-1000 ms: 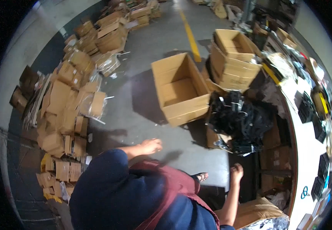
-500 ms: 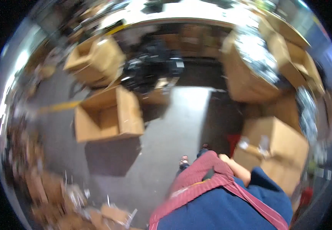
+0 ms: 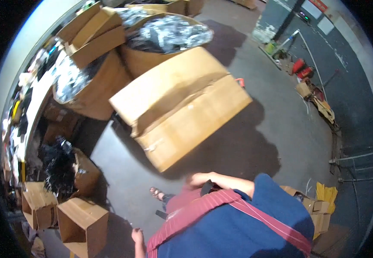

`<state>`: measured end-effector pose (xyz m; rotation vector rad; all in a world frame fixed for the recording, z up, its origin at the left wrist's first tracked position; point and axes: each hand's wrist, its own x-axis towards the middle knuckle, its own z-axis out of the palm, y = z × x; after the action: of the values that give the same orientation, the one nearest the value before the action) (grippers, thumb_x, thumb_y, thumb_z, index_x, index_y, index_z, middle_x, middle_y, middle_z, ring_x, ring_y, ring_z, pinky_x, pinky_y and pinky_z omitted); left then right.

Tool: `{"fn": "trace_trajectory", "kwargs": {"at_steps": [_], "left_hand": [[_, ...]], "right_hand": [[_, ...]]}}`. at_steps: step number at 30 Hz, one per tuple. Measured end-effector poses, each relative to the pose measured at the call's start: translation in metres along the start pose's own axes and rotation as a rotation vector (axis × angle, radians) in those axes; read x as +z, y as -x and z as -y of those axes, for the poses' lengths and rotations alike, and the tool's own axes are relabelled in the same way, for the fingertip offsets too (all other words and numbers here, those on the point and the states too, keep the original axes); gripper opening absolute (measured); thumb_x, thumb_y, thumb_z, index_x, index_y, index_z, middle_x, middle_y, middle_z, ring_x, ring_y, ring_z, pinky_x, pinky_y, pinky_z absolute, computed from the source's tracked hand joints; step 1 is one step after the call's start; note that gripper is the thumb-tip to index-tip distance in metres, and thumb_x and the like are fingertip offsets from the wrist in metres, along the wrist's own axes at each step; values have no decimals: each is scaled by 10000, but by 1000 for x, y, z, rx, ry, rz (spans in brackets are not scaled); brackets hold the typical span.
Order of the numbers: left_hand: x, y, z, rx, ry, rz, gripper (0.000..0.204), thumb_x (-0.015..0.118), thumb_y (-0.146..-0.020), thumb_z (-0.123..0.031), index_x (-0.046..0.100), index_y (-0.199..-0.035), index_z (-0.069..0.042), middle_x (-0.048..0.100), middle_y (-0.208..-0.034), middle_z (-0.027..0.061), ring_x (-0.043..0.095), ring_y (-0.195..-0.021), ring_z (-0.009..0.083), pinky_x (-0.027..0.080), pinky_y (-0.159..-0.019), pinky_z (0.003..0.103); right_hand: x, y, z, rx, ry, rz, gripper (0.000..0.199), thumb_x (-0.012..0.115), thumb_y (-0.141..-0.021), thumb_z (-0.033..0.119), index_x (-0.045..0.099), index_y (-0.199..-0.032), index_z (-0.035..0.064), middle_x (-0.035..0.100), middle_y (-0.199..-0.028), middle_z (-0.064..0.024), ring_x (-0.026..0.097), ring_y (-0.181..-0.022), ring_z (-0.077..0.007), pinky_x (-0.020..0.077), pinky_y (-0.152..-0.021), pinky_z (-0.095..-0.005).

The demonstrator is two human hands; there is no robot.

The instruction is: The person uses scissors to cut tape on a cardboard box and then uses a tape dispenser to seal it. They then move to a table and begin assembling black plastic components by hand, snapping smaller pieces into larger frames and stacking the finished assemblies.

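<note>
My left hand (image 3: 137, 236) hangs low beside the apron, its fingers curled in, with nothing visible in it. My right hand (image 3: 194, 179) lies in front of the maroon apron (image 3: 195, 210), below a dark strap piece; its fingers blend into the cloth and I cannot make out their shape. Just ahead of the right hand, apart from it, is a large closed cardboard box (image 3: 195, 122) with a dented, creased top edge. Neither hand touches the box.
Big cartons of silvery plastic wrapping (image 3: 169, 34) stand behind the box. At left are a black plastic heap (image 3: 59, 167) and an open carton (image 3: 83, 223). A dark wall (image 3: 350, 81) with red items (image 3: 300, 69) and a metal rack (image 3: 358, 163) lines the right.
My view has swung to the right, so the large box now sits ahead instead of at the right. The open cartons have shifted to the lower left. My left hand has come into view.
</note>
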<state>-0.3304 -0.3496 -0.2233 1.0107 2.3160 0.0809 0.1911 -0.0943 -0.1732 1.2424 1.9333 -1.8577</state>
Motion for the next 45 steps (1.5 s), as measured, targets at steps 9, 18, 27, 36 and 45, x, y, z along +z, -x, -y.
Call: {"fn": "trace_trajectory", "kwargs": {"at_steps": [9, 18, 27, 36, 45], "left_hand": [[172, 11, -392, 889, -55, 498, 357, 570, -948, -245, 621, -1248, -57, 645, -1220, 231, 608, -1145, 403, 496, -966, 447], [242, 78, -717, 1122, 9, 448, 396, 548, -965, -211, 562, -1311, -18, 605, -1284, 223, 561, -1206, 389, 466, -1011, 444], [307, 127, -844, 1098, -174, 12, 402, 522, -1006, -249, 552, -1302, 21, 613, -1265, 193, 577, -1181, 337, 475, -995, 435], [347, 179, -885, 576, 327, -246, 357, 564, -1007, -213, 588, -1252, 45, 639, -1186, 152, 602, -1092, 258, 489, -949, 397], [103, 271, -958, 468, 1327, -496, 273, 682, -904, -89, 673, -1142, 43, 693, -1122, 82, 628, -971, 166, 491, -890, 319]], "right_hand": [[-168, 228, -267, 116, -459, -1307, 224, 613, -812, -15, 671, -1022, 38, 687, -805, -40, 640, -680, -134, 513, -590, -300], [-416, 238, -179, 103, 485, -1283, 830, 694, -746, 1, 331, -1490, 52, 380, -1497, -213, 484, -1325, -354, 460, -1064, -438], [-459, 198, -211, -302, 666, -956, 931, 628, -617, -79, 289, -1478, 20, 462, -1396, -206, 435, -1343, -373, 254, -1184, -551], [-501, 202, -219, -612, 586, -674, 816, 681, -688, 25, 307, -1412, -26, 527, -1092, -242, 577, -1020, -425, 505, -904, -474], [-591, 282, -27, -856, 686, -579, 858, 678, -771, 330, 337, -1459, -53, 661, -956, -338, 675, -881, -477, 543, -815, -513]]}}
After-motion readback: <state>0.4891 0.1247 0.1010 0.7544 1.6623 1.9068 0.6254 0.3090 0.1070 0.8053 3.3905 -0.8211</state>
